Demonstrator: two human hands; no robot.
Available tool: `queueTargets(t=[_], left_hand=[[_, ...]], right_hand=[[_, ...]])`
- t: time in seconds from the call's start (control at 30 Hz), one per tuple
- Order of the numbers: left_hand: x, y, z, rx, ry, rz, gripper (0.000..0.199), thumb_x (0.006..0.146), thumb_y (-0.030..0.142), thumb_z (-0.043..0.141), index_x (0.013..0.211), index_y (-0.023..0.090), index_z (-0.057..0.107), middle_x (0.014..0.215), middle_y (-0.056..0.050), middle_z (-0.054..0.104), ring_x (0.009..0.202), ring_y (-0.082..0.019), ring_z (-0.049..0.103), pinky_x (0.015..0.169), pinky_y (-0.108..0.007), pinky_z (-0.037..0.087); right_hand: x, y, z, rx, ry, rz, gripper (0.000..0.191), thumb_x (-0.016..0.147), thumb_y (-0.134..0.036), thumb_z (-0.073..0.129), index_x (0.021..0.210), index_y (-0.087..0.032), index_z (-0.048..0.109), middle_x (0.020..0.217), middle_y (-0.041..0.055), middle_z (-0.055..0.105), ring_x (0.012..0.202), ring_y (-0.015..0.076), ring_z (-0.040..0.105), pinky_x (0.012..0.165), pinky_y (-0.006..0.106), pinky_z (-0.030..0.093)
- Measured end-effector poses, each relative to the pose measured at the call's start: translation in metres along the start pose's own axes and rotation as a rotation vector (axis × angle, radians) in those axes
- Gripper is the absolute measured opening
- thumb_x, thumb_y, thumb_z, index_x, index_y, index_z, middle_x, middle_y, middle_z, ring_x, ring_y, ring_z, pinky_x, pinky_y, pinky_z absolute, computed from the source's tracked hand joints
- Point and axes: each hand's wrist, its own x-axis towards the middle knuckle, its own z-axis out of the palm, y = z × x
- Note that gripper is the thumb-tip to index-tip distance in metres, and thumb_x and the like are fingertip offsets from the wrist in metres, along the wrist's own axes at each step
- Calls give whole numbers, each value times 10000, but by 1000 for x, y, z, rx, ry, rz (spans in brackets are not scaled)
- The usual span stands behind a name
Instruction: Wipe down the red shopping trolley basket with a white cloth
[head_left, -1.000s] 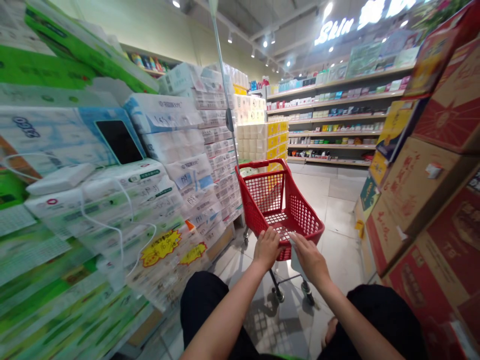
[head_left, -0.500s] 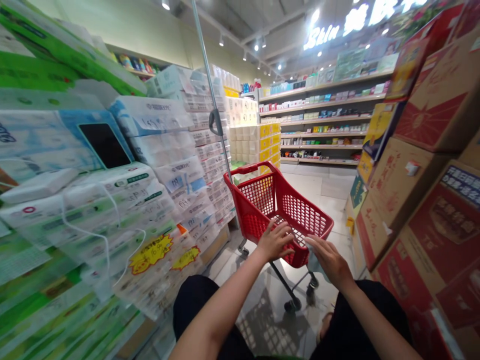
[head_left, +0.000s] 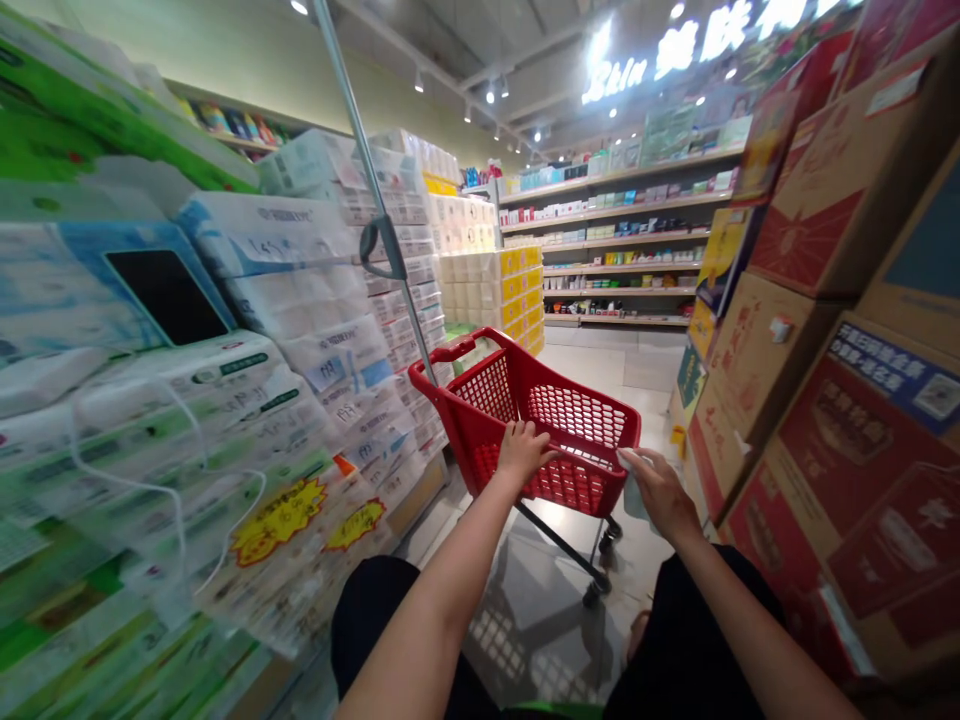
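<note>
A red shopping cart (head_left: 574, 415) with perforated sides stands in front of me, its basket showing nothing inside. My left hand (head_left: 523, 452) is on the near side rim of the cart, its fingers curled over the edge. By the cart's right corner, my right hand (head_left: 660, 492) has its fingers together around a pale, translucent item (head_left: 636, 497), too unclear to name. The fingertips of that hand are close to the rim; whether they touch it cannot be made out. A metal pole (head_left: 367, 150) with a grey handle rises at the cart's left end.
Stacked tissue packs (head_left: 300, 260) line the left side, with a dark-screened phone (head_left: 169, 295) and white cables on them. Cardboard boxes (head_left: 780, 350) are piled on the right. Stocked shelves (head_left: 615, 240) stand at the back. My knees flank the tiled floor (head_left: 544, 600).
The cart has turned and shifted left in view. My left hand, spread over the rim before, now curls onto it. The view has swung a little to the right.
</note>
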Motion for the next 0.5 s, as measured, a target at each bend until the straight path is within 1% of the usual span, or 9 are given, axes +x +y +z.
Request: queueTargets(t=[0.1, 0.2, 0.3, 0.4, 0.47, 0.5], left_hand=[[-6, 6, -1, -10, 7, -46, 362, 899, 567, 513, 985, 245, 655, 1017, -75, 567, 999, -246, 482, 1022, -471, 293], [-10, 11, 0, -22, 11, -93, 361, 916, 555, 484, 1000, 242, 646, 1031, -80, 565, 1006, -251, 483, 1034, -495, 273], [-11, 13, 1, 2, 20, -112, 373, 924, 556, 462, 1001, 238, 642, 1030, -84, 567, 1012, -259, 484, 1029, -509, 276], [-11, 12, 1, 27, 25, -98, 393, 929, 563, 440, 1002, 230, 637, 1026, -89, 566, 1003, -264, 486, 1006, -506, 298], [-11, 10, 1, 32, 7, -77, 388, 924, 562, 449, 1005, 229, 631, 1030, -90, 564, 998, -266, 488, 986, -497, 315], [-11, 9, 0, 34, -5, -65, 387, 921, 564, 456, 1011, 229, 628, 1038, -89, 564, 1001, -267, 489, 979, -491, 323]], right_hand=[[2, -7, 2, 26, 22, 44, 409, 967, -343, 341, 1323, -317, 541, 1192, 81, 548, 1070, 228, 586, 856, 384, 543], [0, -29, 7, 36, 61, 61, 403, 972, -343, 342, 1310, -259, 544, 1150, 104, 541, 1032, 227, 592, 863, 384, 537], [2, -61, 20, 36, 33, -9, 422, 978, -321, 338, 1372, -246, 471, 1177, 114, 526, 1043, 223, 586, 871, 378, 536], [11, -94, 36, 18, -7, -89, 461, 968, -270, 354, 1425, -233, 398, 1225, 133, 509, 1104, 238, 568, 850, 362, 547], [19, -108, 42, -6, -18, -111, 467, 957, -243, 365, 1423, -235, 402, 1233, 133, 512, 1093, 240, 577, 815, 347, 557], [22, -111, 42, -15, -28, -117, 467, 953, -237, 368, 1419, -246, 406, 1232, 125, 520, 1068, 233, 589, 793, 337, 562]])
